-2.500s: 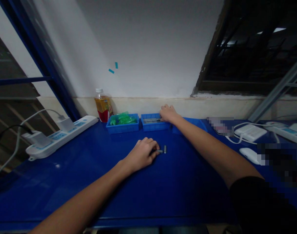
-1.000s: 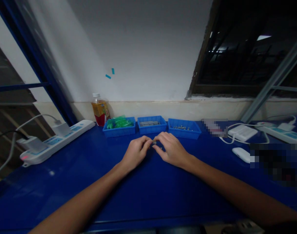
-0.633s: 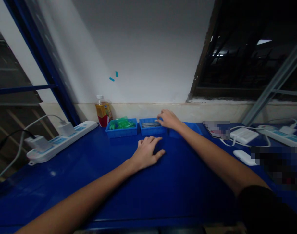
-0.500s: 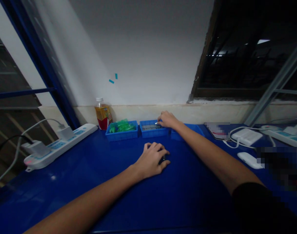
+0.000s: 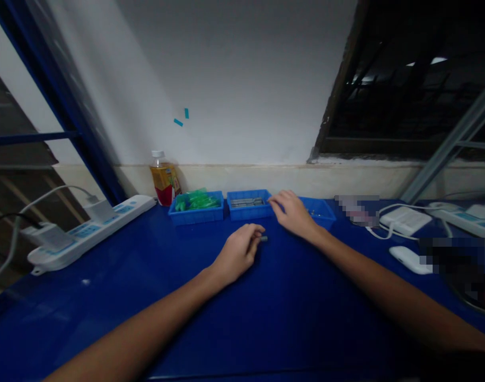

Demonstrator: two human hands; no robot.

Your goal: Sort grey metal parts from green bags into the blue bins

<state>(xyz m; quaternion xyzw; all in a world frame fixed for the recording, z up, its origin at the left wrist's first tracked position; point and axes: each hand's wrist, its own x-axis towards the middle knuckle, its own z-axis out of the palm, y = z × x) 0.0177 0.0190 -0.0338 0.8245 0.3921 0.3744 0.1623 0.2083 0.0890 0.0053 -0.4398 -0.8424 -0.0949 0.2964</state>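
My left hand (image 5: 236, 254) hovers low above the blue tabletop, its thumb and fingers closed on a short grey rod (image 5: 264, 239) whose end sticks out past the fingertips. Farther back, my right hand (image 5: 293, 213) is in front of the gap between the middle blue bin (image 5: 250, 213) and the right blue bin (image 5: 325, 218). Its fingers are curled toward the thumb; whatever they pinch is too small or hidden to make out. Grey metallic rods (image 5: 246, 202) lie side by side in the middle bin. The right bin, partly behind my hand, has a few tiny pieces in it.
Green plastic pieces (image 5: 198, 199) fill the left blue bin (image 5: 196, 216). A drink bottle (image 5: 162, 180) stands behind it against the wall. A power strip (image 5: 91, 228) with plugs lies at left. White cables, an adapter (image 5: 405, 221) and a white case (image 5: 409, 260) are at right.
My right hand has drawn back from the middle bin, toward me and to the right. My left hand has turned and closed its fingers, so the grey rod's end now shows. The view has shifted slightly.
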